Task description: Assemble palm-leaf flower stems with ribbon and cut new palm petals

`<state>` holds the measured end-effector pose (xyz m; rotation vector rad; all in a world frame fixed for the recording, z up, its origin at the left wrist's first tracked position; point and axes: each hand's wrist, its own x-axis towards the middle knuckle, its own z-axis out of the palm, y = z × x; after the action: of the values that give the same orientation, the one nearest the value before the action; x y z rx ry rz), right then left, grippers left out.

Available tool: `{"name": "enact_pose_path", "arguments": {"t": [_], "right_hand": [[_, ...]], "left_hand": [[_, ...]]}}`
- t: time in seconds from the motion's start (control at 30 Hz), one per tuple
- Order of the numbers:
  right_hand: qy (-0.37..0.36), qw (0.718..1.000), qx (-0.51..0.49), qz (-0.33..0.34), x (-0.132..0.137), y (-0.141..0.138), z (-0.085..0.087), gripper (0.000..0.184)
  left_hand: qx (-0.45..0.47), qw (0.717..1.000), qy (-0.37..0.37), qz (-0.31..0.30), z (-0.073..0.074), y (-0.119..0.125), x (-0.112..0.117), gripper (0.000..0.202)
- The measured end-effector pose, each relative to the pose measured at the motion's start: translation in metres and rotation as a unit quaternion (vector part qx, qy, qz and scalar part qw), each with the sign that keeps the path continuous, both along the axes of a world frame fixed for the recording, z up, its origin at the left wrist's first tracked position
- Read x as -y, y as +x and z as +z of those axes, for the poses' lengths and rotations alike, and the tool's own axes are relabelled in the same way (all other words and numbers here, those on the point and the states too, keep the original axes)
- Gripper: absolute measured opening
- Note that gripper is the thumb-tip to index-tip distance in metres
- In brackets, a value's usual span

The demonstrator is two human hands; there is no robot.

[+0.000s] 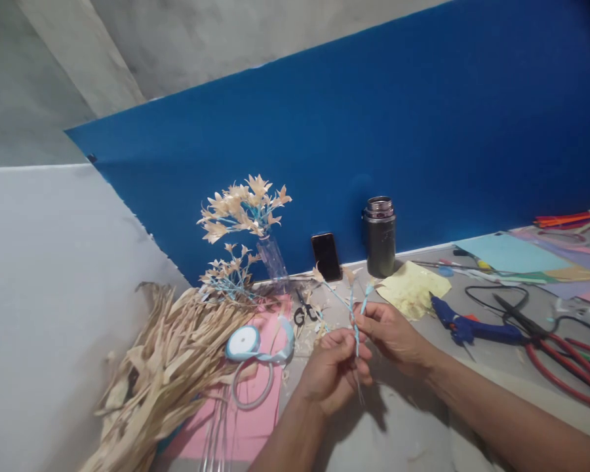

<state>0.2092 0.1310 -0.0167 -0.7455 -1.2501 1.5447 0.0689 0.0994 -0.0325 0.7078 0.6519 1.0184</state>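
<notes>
Between both hands stands a small spray of artificial flowers (350, 298), its thin stems wrapped in light blue tape and bare wire ends hanging below. My left hand (337, 367) pinches the lower stem. Higher up, my right hand (391, 331) has its fingers closed on the same stem where the branches meet. Left of my hands, a roll of light blue ribbon (242, 342) rests beside a grey tape ring (252, 387) on pink paper (255, 419). Small black-handled scissors (302, 313) lie just beyond my left hand.
Dried husks (177, 373) pile up at left, near a clear vase (273, 259) of finished flowers (246, 206). A phone (326, 255) and a steel flask (380, 237) stand by the blue board (373, 131). On the right lie a glue gun (472, 324) and large red-handled scissors (555, 360).
</notes>
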Motion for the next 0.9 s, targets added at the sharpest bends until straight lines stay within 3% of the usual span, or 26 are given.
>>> {"name": "enact_pose_path", "arguments": {"t": [0.1,0.13,0.2,0.27,0.33,0.4,0.5,0.57,0.63,0.7,0.77,0.8,0.87,0.9], "right_hand": [[-0.031,0.998,-0.037,0.033,0.002,-0.001,-0.002,0.043],[-0.028,0.999,-0.019,0.016,0.001,-0.001,-0.002,0.043],[-0.009,0.998,0.040,-0.046,-0.001,-0.001,-0.002,0.043],[0.015,0.989,0.088,-0.118,-0.005,0.001,-0.001,0.042],[0.030,0.980,0.107,-0.164,-0.008,0.003,0.000,0.037],[0.034,0.977,0.116,-0.176,-0.010,0.003,0.000,0.033],[0.040,0.977,0.120,-0.174,-0.009,0.002,0.000,0.030],[0.042,0.979,0.112,-0.166,-0.008,0.001,0.001,0.028],[0.042,0.982,0.099,-0.154,-0.007,0.000,0.001,0.029],[0.030,0.987,0.079,-0.137,-0.006,0.000,0.002,0.032],[0.013,0.992,0.048,-0.114,-0.004,-0.001,0.003,0.038],[0.006,0.994,0.032,-0.101,-0.002,-0.002,0.004,0.041],[-0.010,0.997,0.006,-0.073,0.001,-0.003,0.005,0.043],[-0.019,0.998,0.004,-0.063,0.001,-0.003,0.005,0.043]], "left_hand": [[0.084,0.995,-0.022,-0.058,-0.006,0.001,0.000,0.034],[0.067,0.997,-0.012,-0.048,-0.006,0.003,0.000,0.034],[-0.039,0.998,0.035,0.041,-0.003,0.004,0.000,0.032],[-0.188,0.958,0.116,0.186,0.003,0.005,0.001,0.027],[-0.311,0.884,0.203,0.285,0.007,0.004,0.003,0.021],[-0.387,0.830,0.266,0.301,0.008,0.004,0.005,0.024],[-0.442,0.802,0.293,0.275,0.006,0.006,0.007,0.017],[-0.440,0.814,0.278,0.257,0.006,0.007,0.007,0.012],[-0.406,0.846,0.247,0.241,0.007,0.008,0.006,0.012],[-0.318,0.907,0.182,0.207,0.008,0.007,0.004,0.013],[-0.169,0.975,0.076,0.122,0.008,0.005,0.003,0.016],[-0.088,0.994,0.023,0.067,0.008,0.004,0.002,0.020],[0.031,0.998,-0.044,-0.021,0.009,0.002,0.001,0.027],[0.056,0.996,-0.051,-0.037,0.009,0.002,0.001,0.029]]}}
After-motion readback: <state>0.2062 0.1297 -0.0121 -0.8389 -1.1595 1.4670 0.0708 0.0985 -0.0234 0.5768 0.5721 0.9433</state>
